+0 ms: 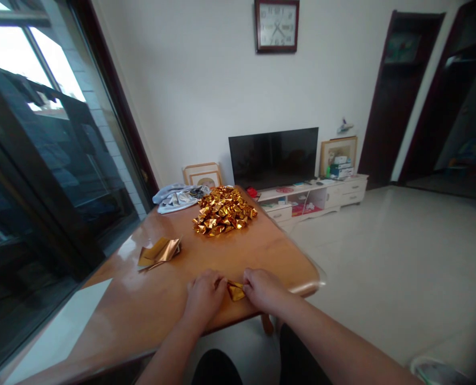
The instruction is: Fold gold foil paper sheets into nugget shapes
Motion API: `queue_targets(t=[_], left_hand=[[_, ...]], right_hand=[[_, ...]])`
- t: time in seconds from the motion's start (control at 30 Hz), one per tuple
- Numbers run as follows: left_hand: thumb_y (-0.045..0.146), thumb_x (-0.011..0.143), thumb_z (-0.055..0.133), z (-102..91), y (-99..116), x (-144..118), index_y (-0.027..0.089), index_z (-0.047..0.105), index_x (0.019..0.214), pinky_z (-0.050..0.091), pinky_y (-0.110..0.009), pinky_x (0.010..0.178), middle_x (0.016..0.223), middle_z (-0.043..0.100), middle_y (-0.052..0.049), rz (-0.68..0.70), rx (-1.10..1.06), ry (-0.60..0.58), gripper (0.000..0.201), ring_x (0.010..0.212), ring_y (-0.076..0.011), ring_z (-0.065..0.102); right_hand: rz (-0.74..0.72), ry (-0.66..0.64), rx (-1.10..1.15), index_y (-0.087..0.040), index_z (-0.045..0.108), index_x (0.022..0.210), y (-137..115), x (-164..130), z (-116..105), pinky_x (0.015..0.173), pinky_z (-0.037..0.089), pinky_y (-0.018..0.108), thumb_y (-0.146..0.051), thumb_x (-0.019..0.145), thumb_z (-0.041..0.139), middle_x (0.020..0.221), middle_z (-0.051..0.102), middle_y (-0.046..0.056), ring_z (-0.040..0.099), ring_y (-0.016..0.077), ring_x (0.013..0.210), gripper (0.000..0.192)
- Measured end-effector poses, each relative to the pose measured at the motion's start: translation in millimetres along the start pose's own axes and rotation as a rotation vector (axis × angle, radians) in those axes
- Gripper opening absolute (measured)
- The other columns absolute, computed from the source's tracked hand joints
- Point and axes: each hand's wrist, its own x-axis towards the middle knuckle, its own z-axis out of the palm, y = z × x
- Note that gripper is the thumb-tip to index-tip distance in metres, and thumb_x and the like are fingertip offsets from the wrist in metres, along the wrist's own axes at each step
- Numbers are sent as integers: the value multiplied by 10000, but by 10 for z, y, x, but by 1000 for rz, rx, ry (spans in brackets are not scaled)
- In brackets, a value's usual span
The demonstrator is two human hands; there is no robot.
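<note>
My left hand [203,295] and my right hand [264,289] meet near the front edge of a wooden table [149,305]. Between them they pinch a small piece of gold foil paper [235,291], partly folded, resting on the tabletop. A pile of several folded gold foil pieces [224,211] lies farther back in the middle of the table. A small stack of flat gold foil sheets [160,251] sits to the left of my hands.
A crumpled light cloth [177,197] lies at the table's far left corner. A large window [41,171] runs along the left. Beyond the table stand a TV [273,158] on a low white cabinet [321,195], and tiled floor opens to the right.
</note>
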Motion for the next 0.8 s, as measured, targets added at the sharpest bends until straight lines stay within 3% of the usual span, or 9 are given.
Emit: queue_targets(t=[0.17, 0.33, 0.53, 0.8], left_hand=[[281, 942, 475, -37, -154, 242, 182, 664, 1022, 419, -316, 838, 1041, 699, -78, -17, -39, -66, 228, 982, -206, 625], [309, 846, 574, -40, -83, 443, 183, 661, 803, 419, -294, 720, 853, 686, -42, 8, -50, -255, 159, 827, -195, 618], [332, 713, 669, -177, -26, 572, 200, 645, 773, 355, -258, 554, 683, 624, 26, -42, -75, -505, 147, 653, -163, 563], [354, 615, 730, -253, -7, 673, 205, 625, 724, 313, -248, 546, 687, 602, 36, -87, -98, -583, 213, 668, -154, 525]], right_hand=[[-3, -1, 4, -220, 670, 946, -41, -12, -19, 642, 325, 298, -261, 901, 599, 926, 735, 47, 664, 215, 838, 93], [9, 6, 12, -212, 679, 954, -76, -28, -15, 659, 346, 303, -261, 913, 601, 939, 738, 56, 676, 228, 857, 100], [16, 44, 35, -212, 684, 982, -91, -28, 23, 675, 364, 306, -261, 912, 583, 962, 744, 68, 680, 243, 880, 133], [30, 75, 89, -208, 676, 1040, -112, -19, 79, 693, 378, 303, -232, 900, 586, 983, 746, 66, 691, 245, 907, 169]])
